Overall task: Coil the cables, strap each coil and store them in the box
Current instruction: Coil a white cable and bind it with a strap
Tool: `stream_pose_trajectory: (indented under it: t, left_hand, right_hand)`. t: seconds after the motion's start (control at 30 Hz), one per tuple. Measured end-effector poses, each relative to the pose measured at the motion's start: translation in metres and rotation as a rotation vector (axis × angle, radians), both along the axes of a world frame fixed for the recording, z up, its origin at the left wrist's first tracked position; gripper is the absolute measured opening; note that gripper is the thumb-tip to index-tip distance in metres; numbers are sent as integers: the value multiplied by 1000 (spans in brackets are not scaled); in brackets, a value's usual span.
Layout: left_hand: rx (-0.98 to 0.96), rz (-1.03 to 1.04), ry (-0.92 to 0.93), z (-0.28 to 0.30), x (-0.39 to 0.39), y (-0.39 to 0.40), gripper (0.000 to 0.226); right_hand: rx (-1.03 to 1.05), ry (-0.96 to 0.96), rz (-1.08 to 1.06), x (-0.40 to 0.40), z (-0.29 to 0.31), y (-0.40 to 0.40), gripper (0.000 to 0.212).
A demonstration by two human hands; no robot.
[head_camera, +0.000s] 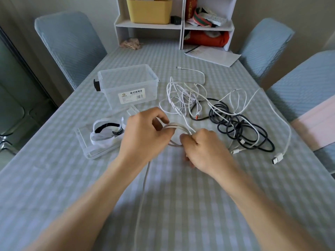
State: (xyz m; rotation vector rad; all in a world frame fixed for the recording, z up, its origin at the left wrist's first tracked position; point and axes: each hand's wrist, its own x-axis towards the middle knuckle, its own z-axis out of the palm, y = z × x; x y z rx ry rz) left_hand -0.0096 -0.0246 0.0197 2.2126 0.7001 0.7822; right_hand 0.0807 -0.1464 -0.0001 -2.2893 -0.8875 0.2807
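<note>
Both hands hold a white cable coil [174, 132] above the desk [181, 196]: the left hand [143, 136] curls round its loops, the right hand [203, 149] pinches it. A clear box [126, 86] stands toward the far left edge, beside tangled cables [226, 115].

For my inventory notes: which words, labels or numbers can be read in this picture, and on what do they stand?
"欧式收纳盒": label on the clear box.
Logo, small print and barcode on that label: too small to read.
Gold characters on the red package on the shelf: blurred.
Print on the papers: too small to read.
</note>
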Motion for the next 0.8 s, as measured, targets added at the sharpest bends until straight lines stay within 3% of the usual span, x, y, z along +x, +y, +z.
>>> stream_pose_trajectory:
  t: [0.1, 0.17, 0.27, 0.33, 0.4, 0.5, 0.63, 0.8]
  left_hand:
    - [151, -42, 155, 3, -5, 1, 8]
    - [145, -64, 275, 3, -5, 1, 8]
    - [-218, -127, 304, 1, 0, 1, 29]
    - [-323, -143, 272, -3, 2, -1, 50]
    - [-223, -145, 220, -9, 4, -4, 58]
    - [-6, -138, 167, -18, 6, -3, 59]
    - [238, -163, 229, -23, 4, -2, 54]
    - [350, -181, 255, -19, 1, -4, 50]
  right_hand:
    - [-97, -199, 42, 1, 6, -5, 49]
    - [-145, -318, 102, -1, 11, -9, 51]
    - [-184, -389, 163, -3, 14, -10, 52]
    - [-145, -290, 156, -3, 12, -10, 54]
    - [-137, -197, 133, -4, 10, -9, 55]
    - [-155, -213, 109, -4, 8, -10, 54]
    - [-206, -415, 92, -2, 13, -13, 51]
    - [-208, -619, 136, -2, 16, -16, 45]
